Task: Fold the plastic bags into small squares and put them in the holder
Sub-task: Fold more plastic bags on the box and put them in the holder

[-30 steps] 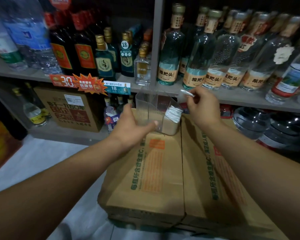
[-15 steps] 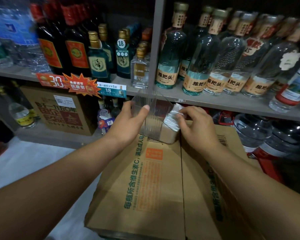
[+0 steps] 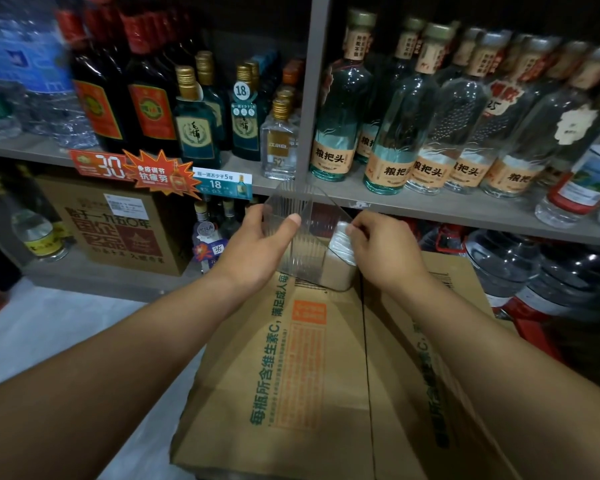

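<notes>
left hand: bare, broad back, thumbnail cut short and square | right hand: bare, knuckles showing as low rounded ridges | left forearm: bare to the lower-left frame edge, smooth | right forearm: bare to the right frame edge, smooth | wide-angle lens swells both forearms toward the edges

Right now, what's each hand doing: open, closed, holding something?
Left hand: grips the clear holder by its wall.
Right hand: pinches the folded bag inside the holder.
</notes>
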Motion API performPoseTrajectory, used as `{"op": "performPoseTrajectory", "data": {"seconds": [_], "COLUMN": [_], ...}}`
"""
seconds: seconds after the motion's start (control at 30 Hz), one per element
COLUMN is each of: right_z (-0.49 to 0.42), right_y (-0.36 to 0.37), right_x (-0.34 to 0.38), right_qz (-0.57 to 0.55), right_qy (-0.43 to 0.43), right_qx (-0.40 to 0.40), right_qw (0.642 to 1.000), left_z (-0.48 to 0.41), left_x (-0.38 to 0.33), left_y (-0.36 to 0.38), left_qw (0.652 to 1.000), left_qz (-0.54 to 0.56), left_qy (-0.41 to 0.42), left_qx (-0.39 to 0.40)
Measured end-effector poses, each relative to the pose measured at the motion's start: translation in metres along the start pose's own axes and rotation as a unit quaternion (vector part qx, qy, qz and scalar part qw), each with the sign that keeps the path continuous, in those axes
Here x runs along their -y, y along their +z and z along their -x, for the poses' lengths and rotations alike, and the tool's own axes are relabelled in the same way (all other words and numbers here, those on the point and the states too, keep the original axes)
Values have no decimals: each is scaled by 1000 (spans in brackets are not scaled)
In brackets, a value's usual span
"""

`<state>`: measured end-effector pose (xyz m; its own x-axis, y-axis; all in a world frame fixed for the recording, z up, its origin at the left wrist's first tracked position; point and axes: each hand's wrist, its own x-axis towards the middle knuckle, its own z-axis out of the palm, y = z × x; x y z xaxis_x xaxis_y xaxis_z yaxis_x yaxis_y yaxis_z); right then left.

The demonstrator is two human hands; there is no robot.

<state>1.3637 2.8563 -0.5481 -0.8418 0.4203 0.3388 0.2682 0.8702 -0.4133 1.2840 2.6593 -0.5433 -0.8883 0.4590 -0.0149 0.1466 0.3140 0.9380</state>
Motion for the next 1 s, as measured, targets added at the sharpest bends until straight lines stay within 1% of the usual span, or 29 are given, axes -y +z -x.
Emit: {"op": "performPoseTrajectory", "data": {"seconds": [0.1, 0.23, 0.47, 0.6, 0.67, 0.73, 0.8, 0.93, 1.0], "right_z": [-5, -6, 0, 4, 7, 7, 5, -7, -13], "right_y": [-4, -12, -22, -25, -25, -25, -25, -35, -41], "right_x": [6, 5, 3, 5, 8, 10, 12, 19, 20], "right_qz": [35, 28, 108, 123, 138, 134, 109, 81, 65], "right_qy": [8, -10, -109, -125, -120, -88, -37, 25, 37], "right_qx": [47, 77, 59, 49, 54, 92, 165, 296, 329], "right_qw": [998, 997, 986, 983, 982, 983, 980, 951, 941], "left_z": [-1, -1, 1, 1, 2, 2, 0, 0, 0], "left_x": [1, 1, 0, -2, -3, -2, 0, 0, -1], "left_y": [0, 0, 1, 1, 0, 1, 1, -1, 0], "left_qw": [1000, 1000, 1000, 1000, 1000, 1000, 1000, 1000, 1000], "left_qz": [2, 2, 2, 2, 2, -9, -7, -3, 2], "left_qy": [3, 3, 5, -2, 4, 4, 2, 1, 5], "left_qx": [1, 5, 5, 7, 10, 6, 6, 6, 5]}}
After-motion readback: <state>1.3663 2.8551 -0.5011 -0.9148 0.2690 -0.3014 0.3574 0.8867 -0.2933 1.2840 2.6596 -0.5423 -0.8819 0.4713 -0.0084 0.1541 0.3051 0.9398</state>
